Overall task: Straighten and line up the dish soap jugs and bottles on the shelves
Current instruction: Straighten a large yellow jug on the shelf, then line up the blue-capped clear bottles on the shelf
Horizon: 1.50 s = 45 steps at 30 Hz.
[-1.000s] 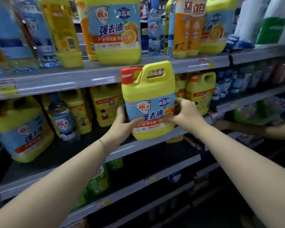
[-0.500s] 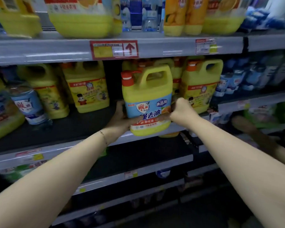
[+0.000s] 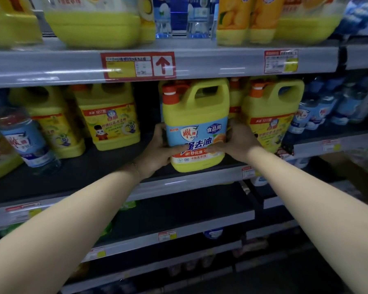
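Two hands are on one jug, and I take the shelf from the left. Far left a clear bottle (image 3: 28, 141) with a blue label leans over, and beside it stand two yellow jugs (image 3: 113, 117), set further back on the middle shelf (image 3: 191, 181). My left hand (image 3: 157, 149) is wrapped around the left side of the yellow jug with the blue label (image 3: 196, 128), thumb across its front, and my right hand (image 3: 236, 139) clasps the opposite side, so both are closed on it. The jug stands upright with its base at the front lip of the shelf, label facing me, red cap to the left. Just to its right stands another yellow jug (image 3: 270, 115), very close to my knuckles. The risk, as I judge it, is twofold: pushing the jug back crookedly could knock that neighbour askew, and letting go while the base sits so near the edge could tip it off the front.
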Available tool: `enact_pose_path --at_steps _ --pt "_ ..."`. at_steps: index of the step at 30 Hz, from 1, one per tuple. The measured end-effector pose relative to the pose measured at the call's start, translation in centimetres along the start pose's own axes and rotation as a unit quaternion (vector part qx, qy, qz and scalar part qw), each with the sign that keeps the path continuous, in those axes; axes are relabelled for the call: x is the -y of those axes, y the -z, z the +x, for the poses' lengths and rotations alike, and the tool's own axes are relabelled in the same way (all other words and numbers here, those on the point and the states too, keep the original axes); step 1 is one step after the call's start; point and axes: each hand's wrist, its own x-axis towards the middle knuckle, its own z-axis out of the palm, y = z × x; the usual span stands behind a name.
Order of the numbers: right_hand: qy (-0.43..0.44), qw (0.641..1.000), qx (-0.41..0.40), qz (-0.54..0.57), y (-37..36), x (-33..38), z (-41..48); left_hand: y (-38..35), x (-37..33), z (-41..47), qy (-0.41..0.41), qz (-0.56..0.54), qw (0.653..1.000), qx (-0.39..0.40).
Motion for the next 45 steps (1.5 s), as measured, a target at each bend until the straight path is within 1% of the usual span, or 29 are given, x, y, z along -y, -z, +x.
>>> enact_pose_path --at_steps 10,17,19,21,22,24,26,28,30,34,36,39,41,43,45 --pt "0.031 0.999 0.009 0.023 -0.3 -0.8 1.4 -0.1 -0.1 2.0 -0.005 0.012 1.000 0.004" --pt "0.009 0.999 0.022 -0.031 -1.1 -0.8 0.3 0.2 0.9 2.4 0.020 0.060 0.998 0.003" --pt "-0.014 0.999 0.022 -0.046 -1.3 -0.8 -0.2 0.1 1.1 2.3 0.022 0.062 0.998 -0.003" --pt "-0.045 0.993 0.033 -0.100 -1.3 -0.4 -0.6 0.1 1.1 2.1 0.027 0.083 0.996 -0.014" --pt "-0.054 0.986 0.042 -0.153 -1.2 0.0 -0.9 0.1 1.1 2.0 0.031 0.099 0.994 -0.023" --pt "-0.050 0.956 0.063 -0.284 -0.9 0.9 -1.5 0.4 1.2 1.5 0.043 0.145 0.987 -0.056" --pt "-0.021 0.931 0.071 -0.356 -0.9 1.8 -2.1 0.7 1.1 0.6 0.061 0.211 0.971 -0.091" --pt "0.026 0.925 0.074 -0.371 -1.2 2.8 -2.7 1.1 0.9 -0.5 0.074 0.306 0.943 -0.107" --pt "0.091 0.927 0.069 -0.359 -1.4 4.1 -3.2 1.7 0.2 -1.7 0.066 0.373 0.921 -0.095" --pt "0.214 0.919 0.016 -0.332 -1.0 8.1 -4.1 2.9 -3.4 -4.3 -0.002 0.451 0.889 -0.075" --pt "0.273 0.910 -0.002 -0.313 -0.7 10.3 -4.5 3.5 -6.1 -6.5 -0.051 0.500 0.861 -0.075" --pt "0.364 0.883 -0.023 -0.295 -0.2 13.9 -5.5 4.8 -9.9 -9.8 -0.116 0.556 0.818 -0.088" --pt "0.406 0.866 -0.029 -0.290 0.2 16.3 -6.0 6.0 -11.9 -11.5 -0.130 0.577 0.801 -0.092" --pt "0.443 0.851 -0.030 -0.280 0.3 18.8 -6.3 7.3 -13.6 -13.0 -0.126 0.597 0.786 -0.101" --pt "0.468 0.843 -0.029 -0.264 0.2 21.2 -6.3 8.6 -15.3 -14.4 -0.123 0.622 0.763 -0.123"
